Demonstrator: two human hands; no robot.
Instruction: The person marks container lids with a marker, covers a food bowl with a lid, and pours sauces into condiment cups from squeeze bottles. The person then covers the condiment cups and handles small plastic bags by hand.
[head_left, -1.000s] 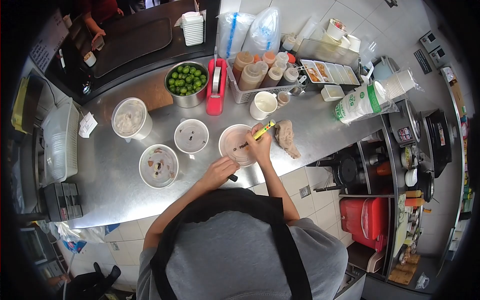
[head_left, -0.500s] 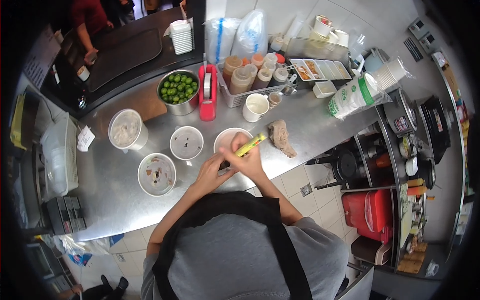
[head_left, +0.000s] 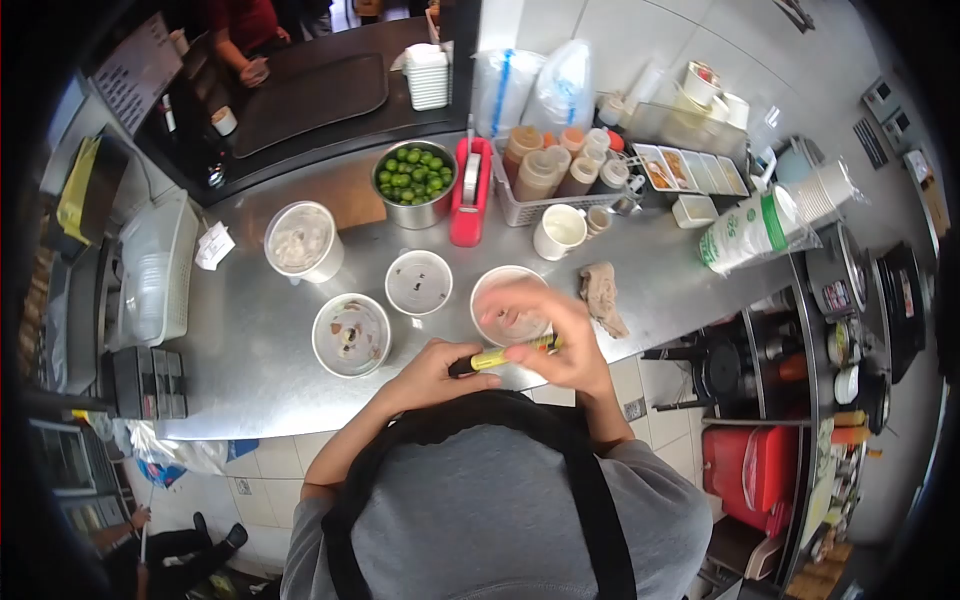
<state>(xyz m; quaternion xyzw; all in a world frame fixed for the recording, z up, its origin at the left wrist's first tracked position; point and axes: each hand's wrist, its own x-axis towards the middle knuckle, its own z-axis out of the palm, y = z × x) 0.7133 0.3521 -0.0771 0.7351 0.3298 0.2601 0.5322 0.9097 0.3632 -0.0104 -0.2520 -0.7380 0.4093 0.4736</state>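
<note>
A yellow marker [head_left: 490, 358] with a black end lies level between my two hands, close to my chest. My left hand [head_left: 430, 375] pinches its black end. My right hand [head_left: 562, 342] holds the yellow barrel near the other end, its outer fingers smeared by motion over a white tub [head_left: 497, 325]. That tub has a clear lid, partly covered by the fingers. Left of it stands a smaller lidded tub [head_left: 419, 282] with dark marks on its lid. A wider lidded tub [head_left: 351, 335] with brownish contents sits nearer my left arm.
Behind stand a tall tub [head_left: 303, 242], a steel pot of green limes [head_left: 413, 184], a red tape dispenser [head_left: 468, 195] and a basket of sauce bottles [head_left: 550, 208]. A mug [head_left: 559, 232] and crumpled cloth [head_left: 601, 300] are at right. Across the counter, a person's hand [head_left: 255, 72] is near a tray.
My hands have come back toward my body and the marker has swung from steeply slanted to nearly level. My right hand has shifted its hold. The whole view has moved with my head.
</note>
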